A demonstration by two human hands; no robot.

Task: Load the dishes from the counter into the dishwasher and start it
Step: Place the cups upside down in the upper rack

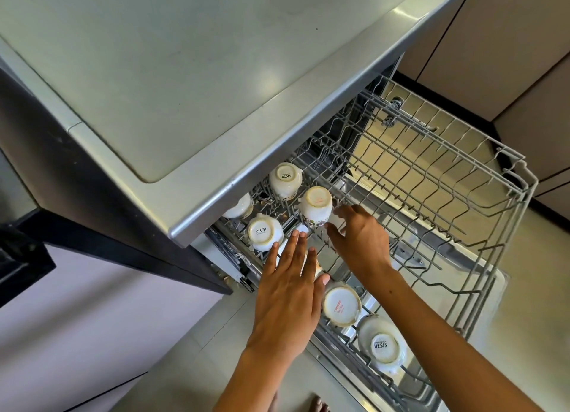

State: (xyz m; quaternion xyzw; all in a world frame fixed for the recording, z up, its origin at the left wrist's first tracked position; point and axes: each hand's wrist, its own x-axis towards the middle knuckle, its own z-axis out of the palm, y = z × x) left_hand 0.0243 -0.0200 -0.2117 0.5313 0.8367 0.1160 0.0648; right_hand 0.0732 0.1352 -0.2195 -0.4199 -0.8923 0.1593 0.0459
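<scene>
1. The right half of the upper rack [431, 177] holds only bare wire tines, open from above.
2. Upturned cups [285, 178] crowd its left side, leaving narrow gaps.
3. The table [216, 177] edge overhangs the rearmost cups, blocking them from above.
4. Both hands [290, 291] fill the gap among the cups.

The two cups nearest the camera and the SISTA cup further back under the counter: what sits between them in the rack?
In the head view, the person's left hand lies between them, flat over something white that it mostly hides.
</scene>
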